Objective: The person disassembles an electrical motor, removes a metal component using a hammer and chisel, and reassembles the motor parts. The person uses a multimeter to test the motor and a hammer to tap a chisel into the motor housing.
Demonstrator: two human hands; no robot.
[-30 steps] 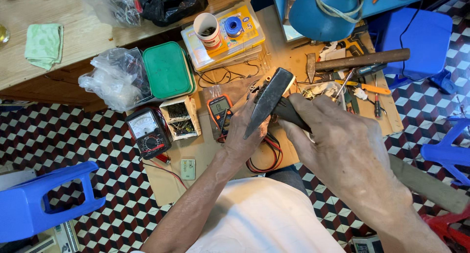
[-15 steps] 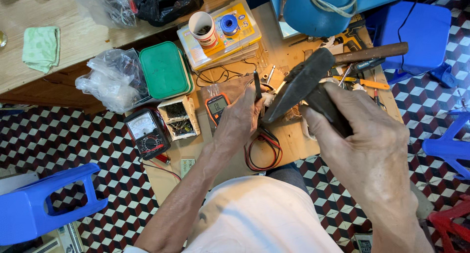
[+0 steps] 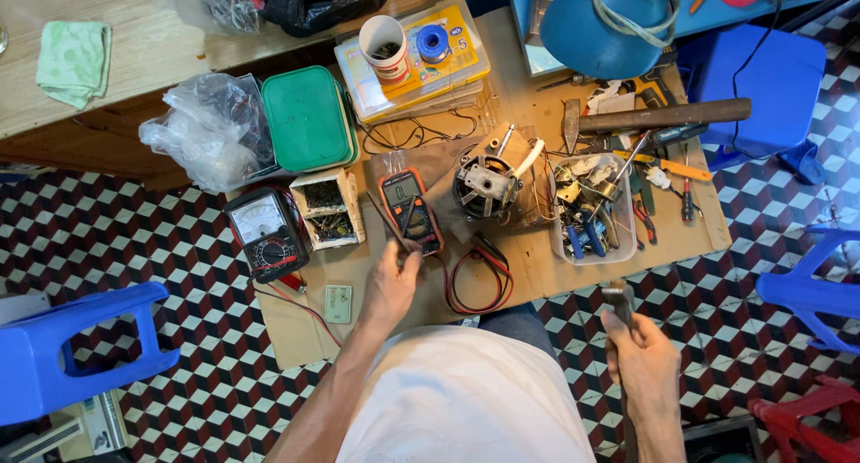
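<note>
Right hand [image 3: 643, 360] has pulled back off the worktop [image 3: 528, 266] toward the body since a second ago, low right now, fingers wrapped around a dark tool [image 3: 620, 300] whose metal head pokes up past the worktop's near edge. Can't tell what kind of tool it is. Left hand [image 3: 392, 284] has dropped back from mid-worktop to just below the orange meter [image 3: 410, 210], fingers pinched narrow on a thin dark probe [image 3: 383, 221] that slants up-left beside the meter.

Largest first: worktop is a cardboard-covered board over a checkered floor [image 3: 134, 248]. Blue stool [image 3: 63, 351] sits far left. Green box [image 3: 308, 118] at upper left of the worktop, black analog meter [image 3: 266, 232] just off its left edge. Motor [image 3: 485, 184] sits centre, apart from both hands, just right of the orange meter. Clear parts tray [image 3: 593, 210] right of the motor. Hammer [image 3: 663, 115] lies behind the tray. Red and black leads [image 3: 479, 279] are looped near the front edge, between the hands.
</note>
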